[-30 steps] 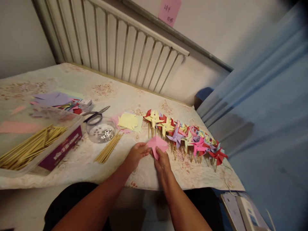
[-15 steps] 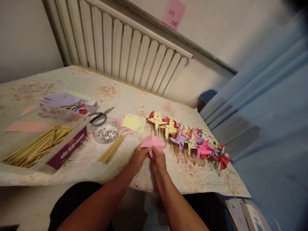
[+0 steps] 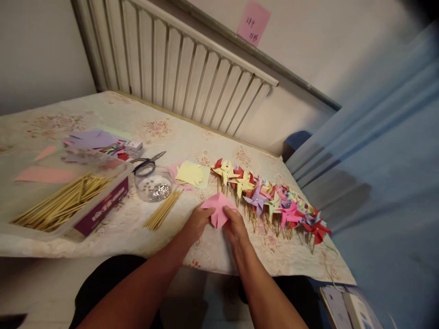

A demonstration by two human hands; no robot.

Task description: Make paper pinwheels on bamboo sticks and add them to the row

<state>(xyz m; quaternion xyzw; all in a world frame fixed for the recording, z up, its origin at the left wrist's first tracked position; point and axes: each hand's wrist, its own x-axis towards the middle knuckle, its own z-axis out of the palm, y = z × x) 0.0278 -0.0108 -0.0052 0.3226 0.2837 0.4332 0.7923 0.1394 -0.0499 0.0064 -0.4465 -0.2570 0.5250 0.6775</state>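
A pink paper square point(image 3: 217, 209), partly folded, lies near the table's front edge, and both my hands hold it. My left hand point(image 3: 196, 224) pinches its left corner. My right hand point(image 3: 235, 227) presses on its right side. Just right of the paper runs a row of finished paper pinwheels point(image 3: 270, 199) on sticks, in yellow, red, purple and pink. A small bundle of loose bamboo sticks point(image 3: 163, 209) lies left of my left hand.
A clear dish of metal pins point(image 3: 152, 185), scissors point(image 3: 147, 163) and a stack of yellow paper squares point(image 3: 192, 174) sit behind the hands. A plastic box of bamboo sticks point(image 3: 65, 201) stands at the left. Coloured paper scraps point(image 3: 92, 139) lie farther back. A radiator point(image 3: 178, 64) lines the wall.
My hands and the pink paper stay in about the same spot on the table; my right hand has shifted onto the paper's right side. The view has drifted slightly.
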